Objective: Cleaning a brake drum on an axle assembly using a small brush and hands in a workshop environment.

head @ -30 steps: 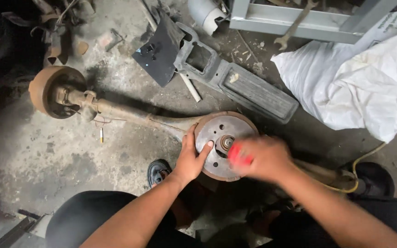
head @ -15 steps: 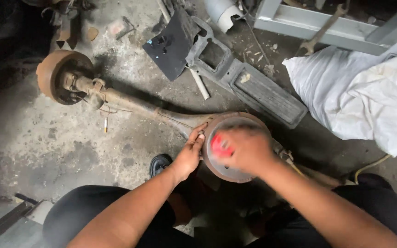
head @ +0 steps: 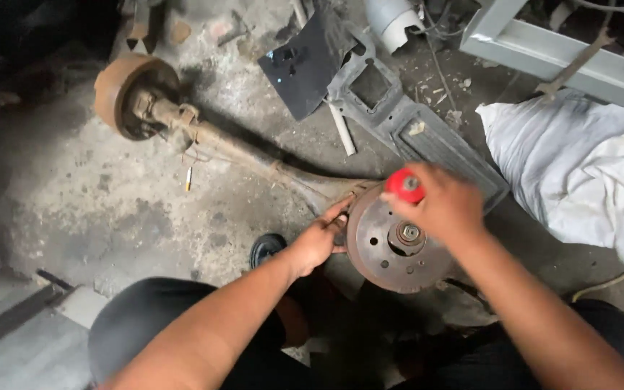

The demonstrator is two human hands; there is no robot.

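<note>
Stained grey concrete floor [head: 74,188] fills the view, strewn with workshop scrap. Across it lies a rusty axle [head: 240,155], running from a brake drum [head: 120,90] at the far left to a rusty round hub plate [head: 388,242] near the middle, which has a nut [head: 409,232] at its centre. The left hand [head: 319,242] rests on the left edge of the hub plate, fingers [head: 339,211] curled against its rim. The right hand [head: 445,206] hovers just over the upper right of the plate, fingers clenched around a red-handled tool [head: 404,185]; its working end is hidden. Farther off lie a grey plastic panel [head: 413,130] and a black sheet [head: 301,65]; a white sack [head: 579,173] sits at the right.
</note>
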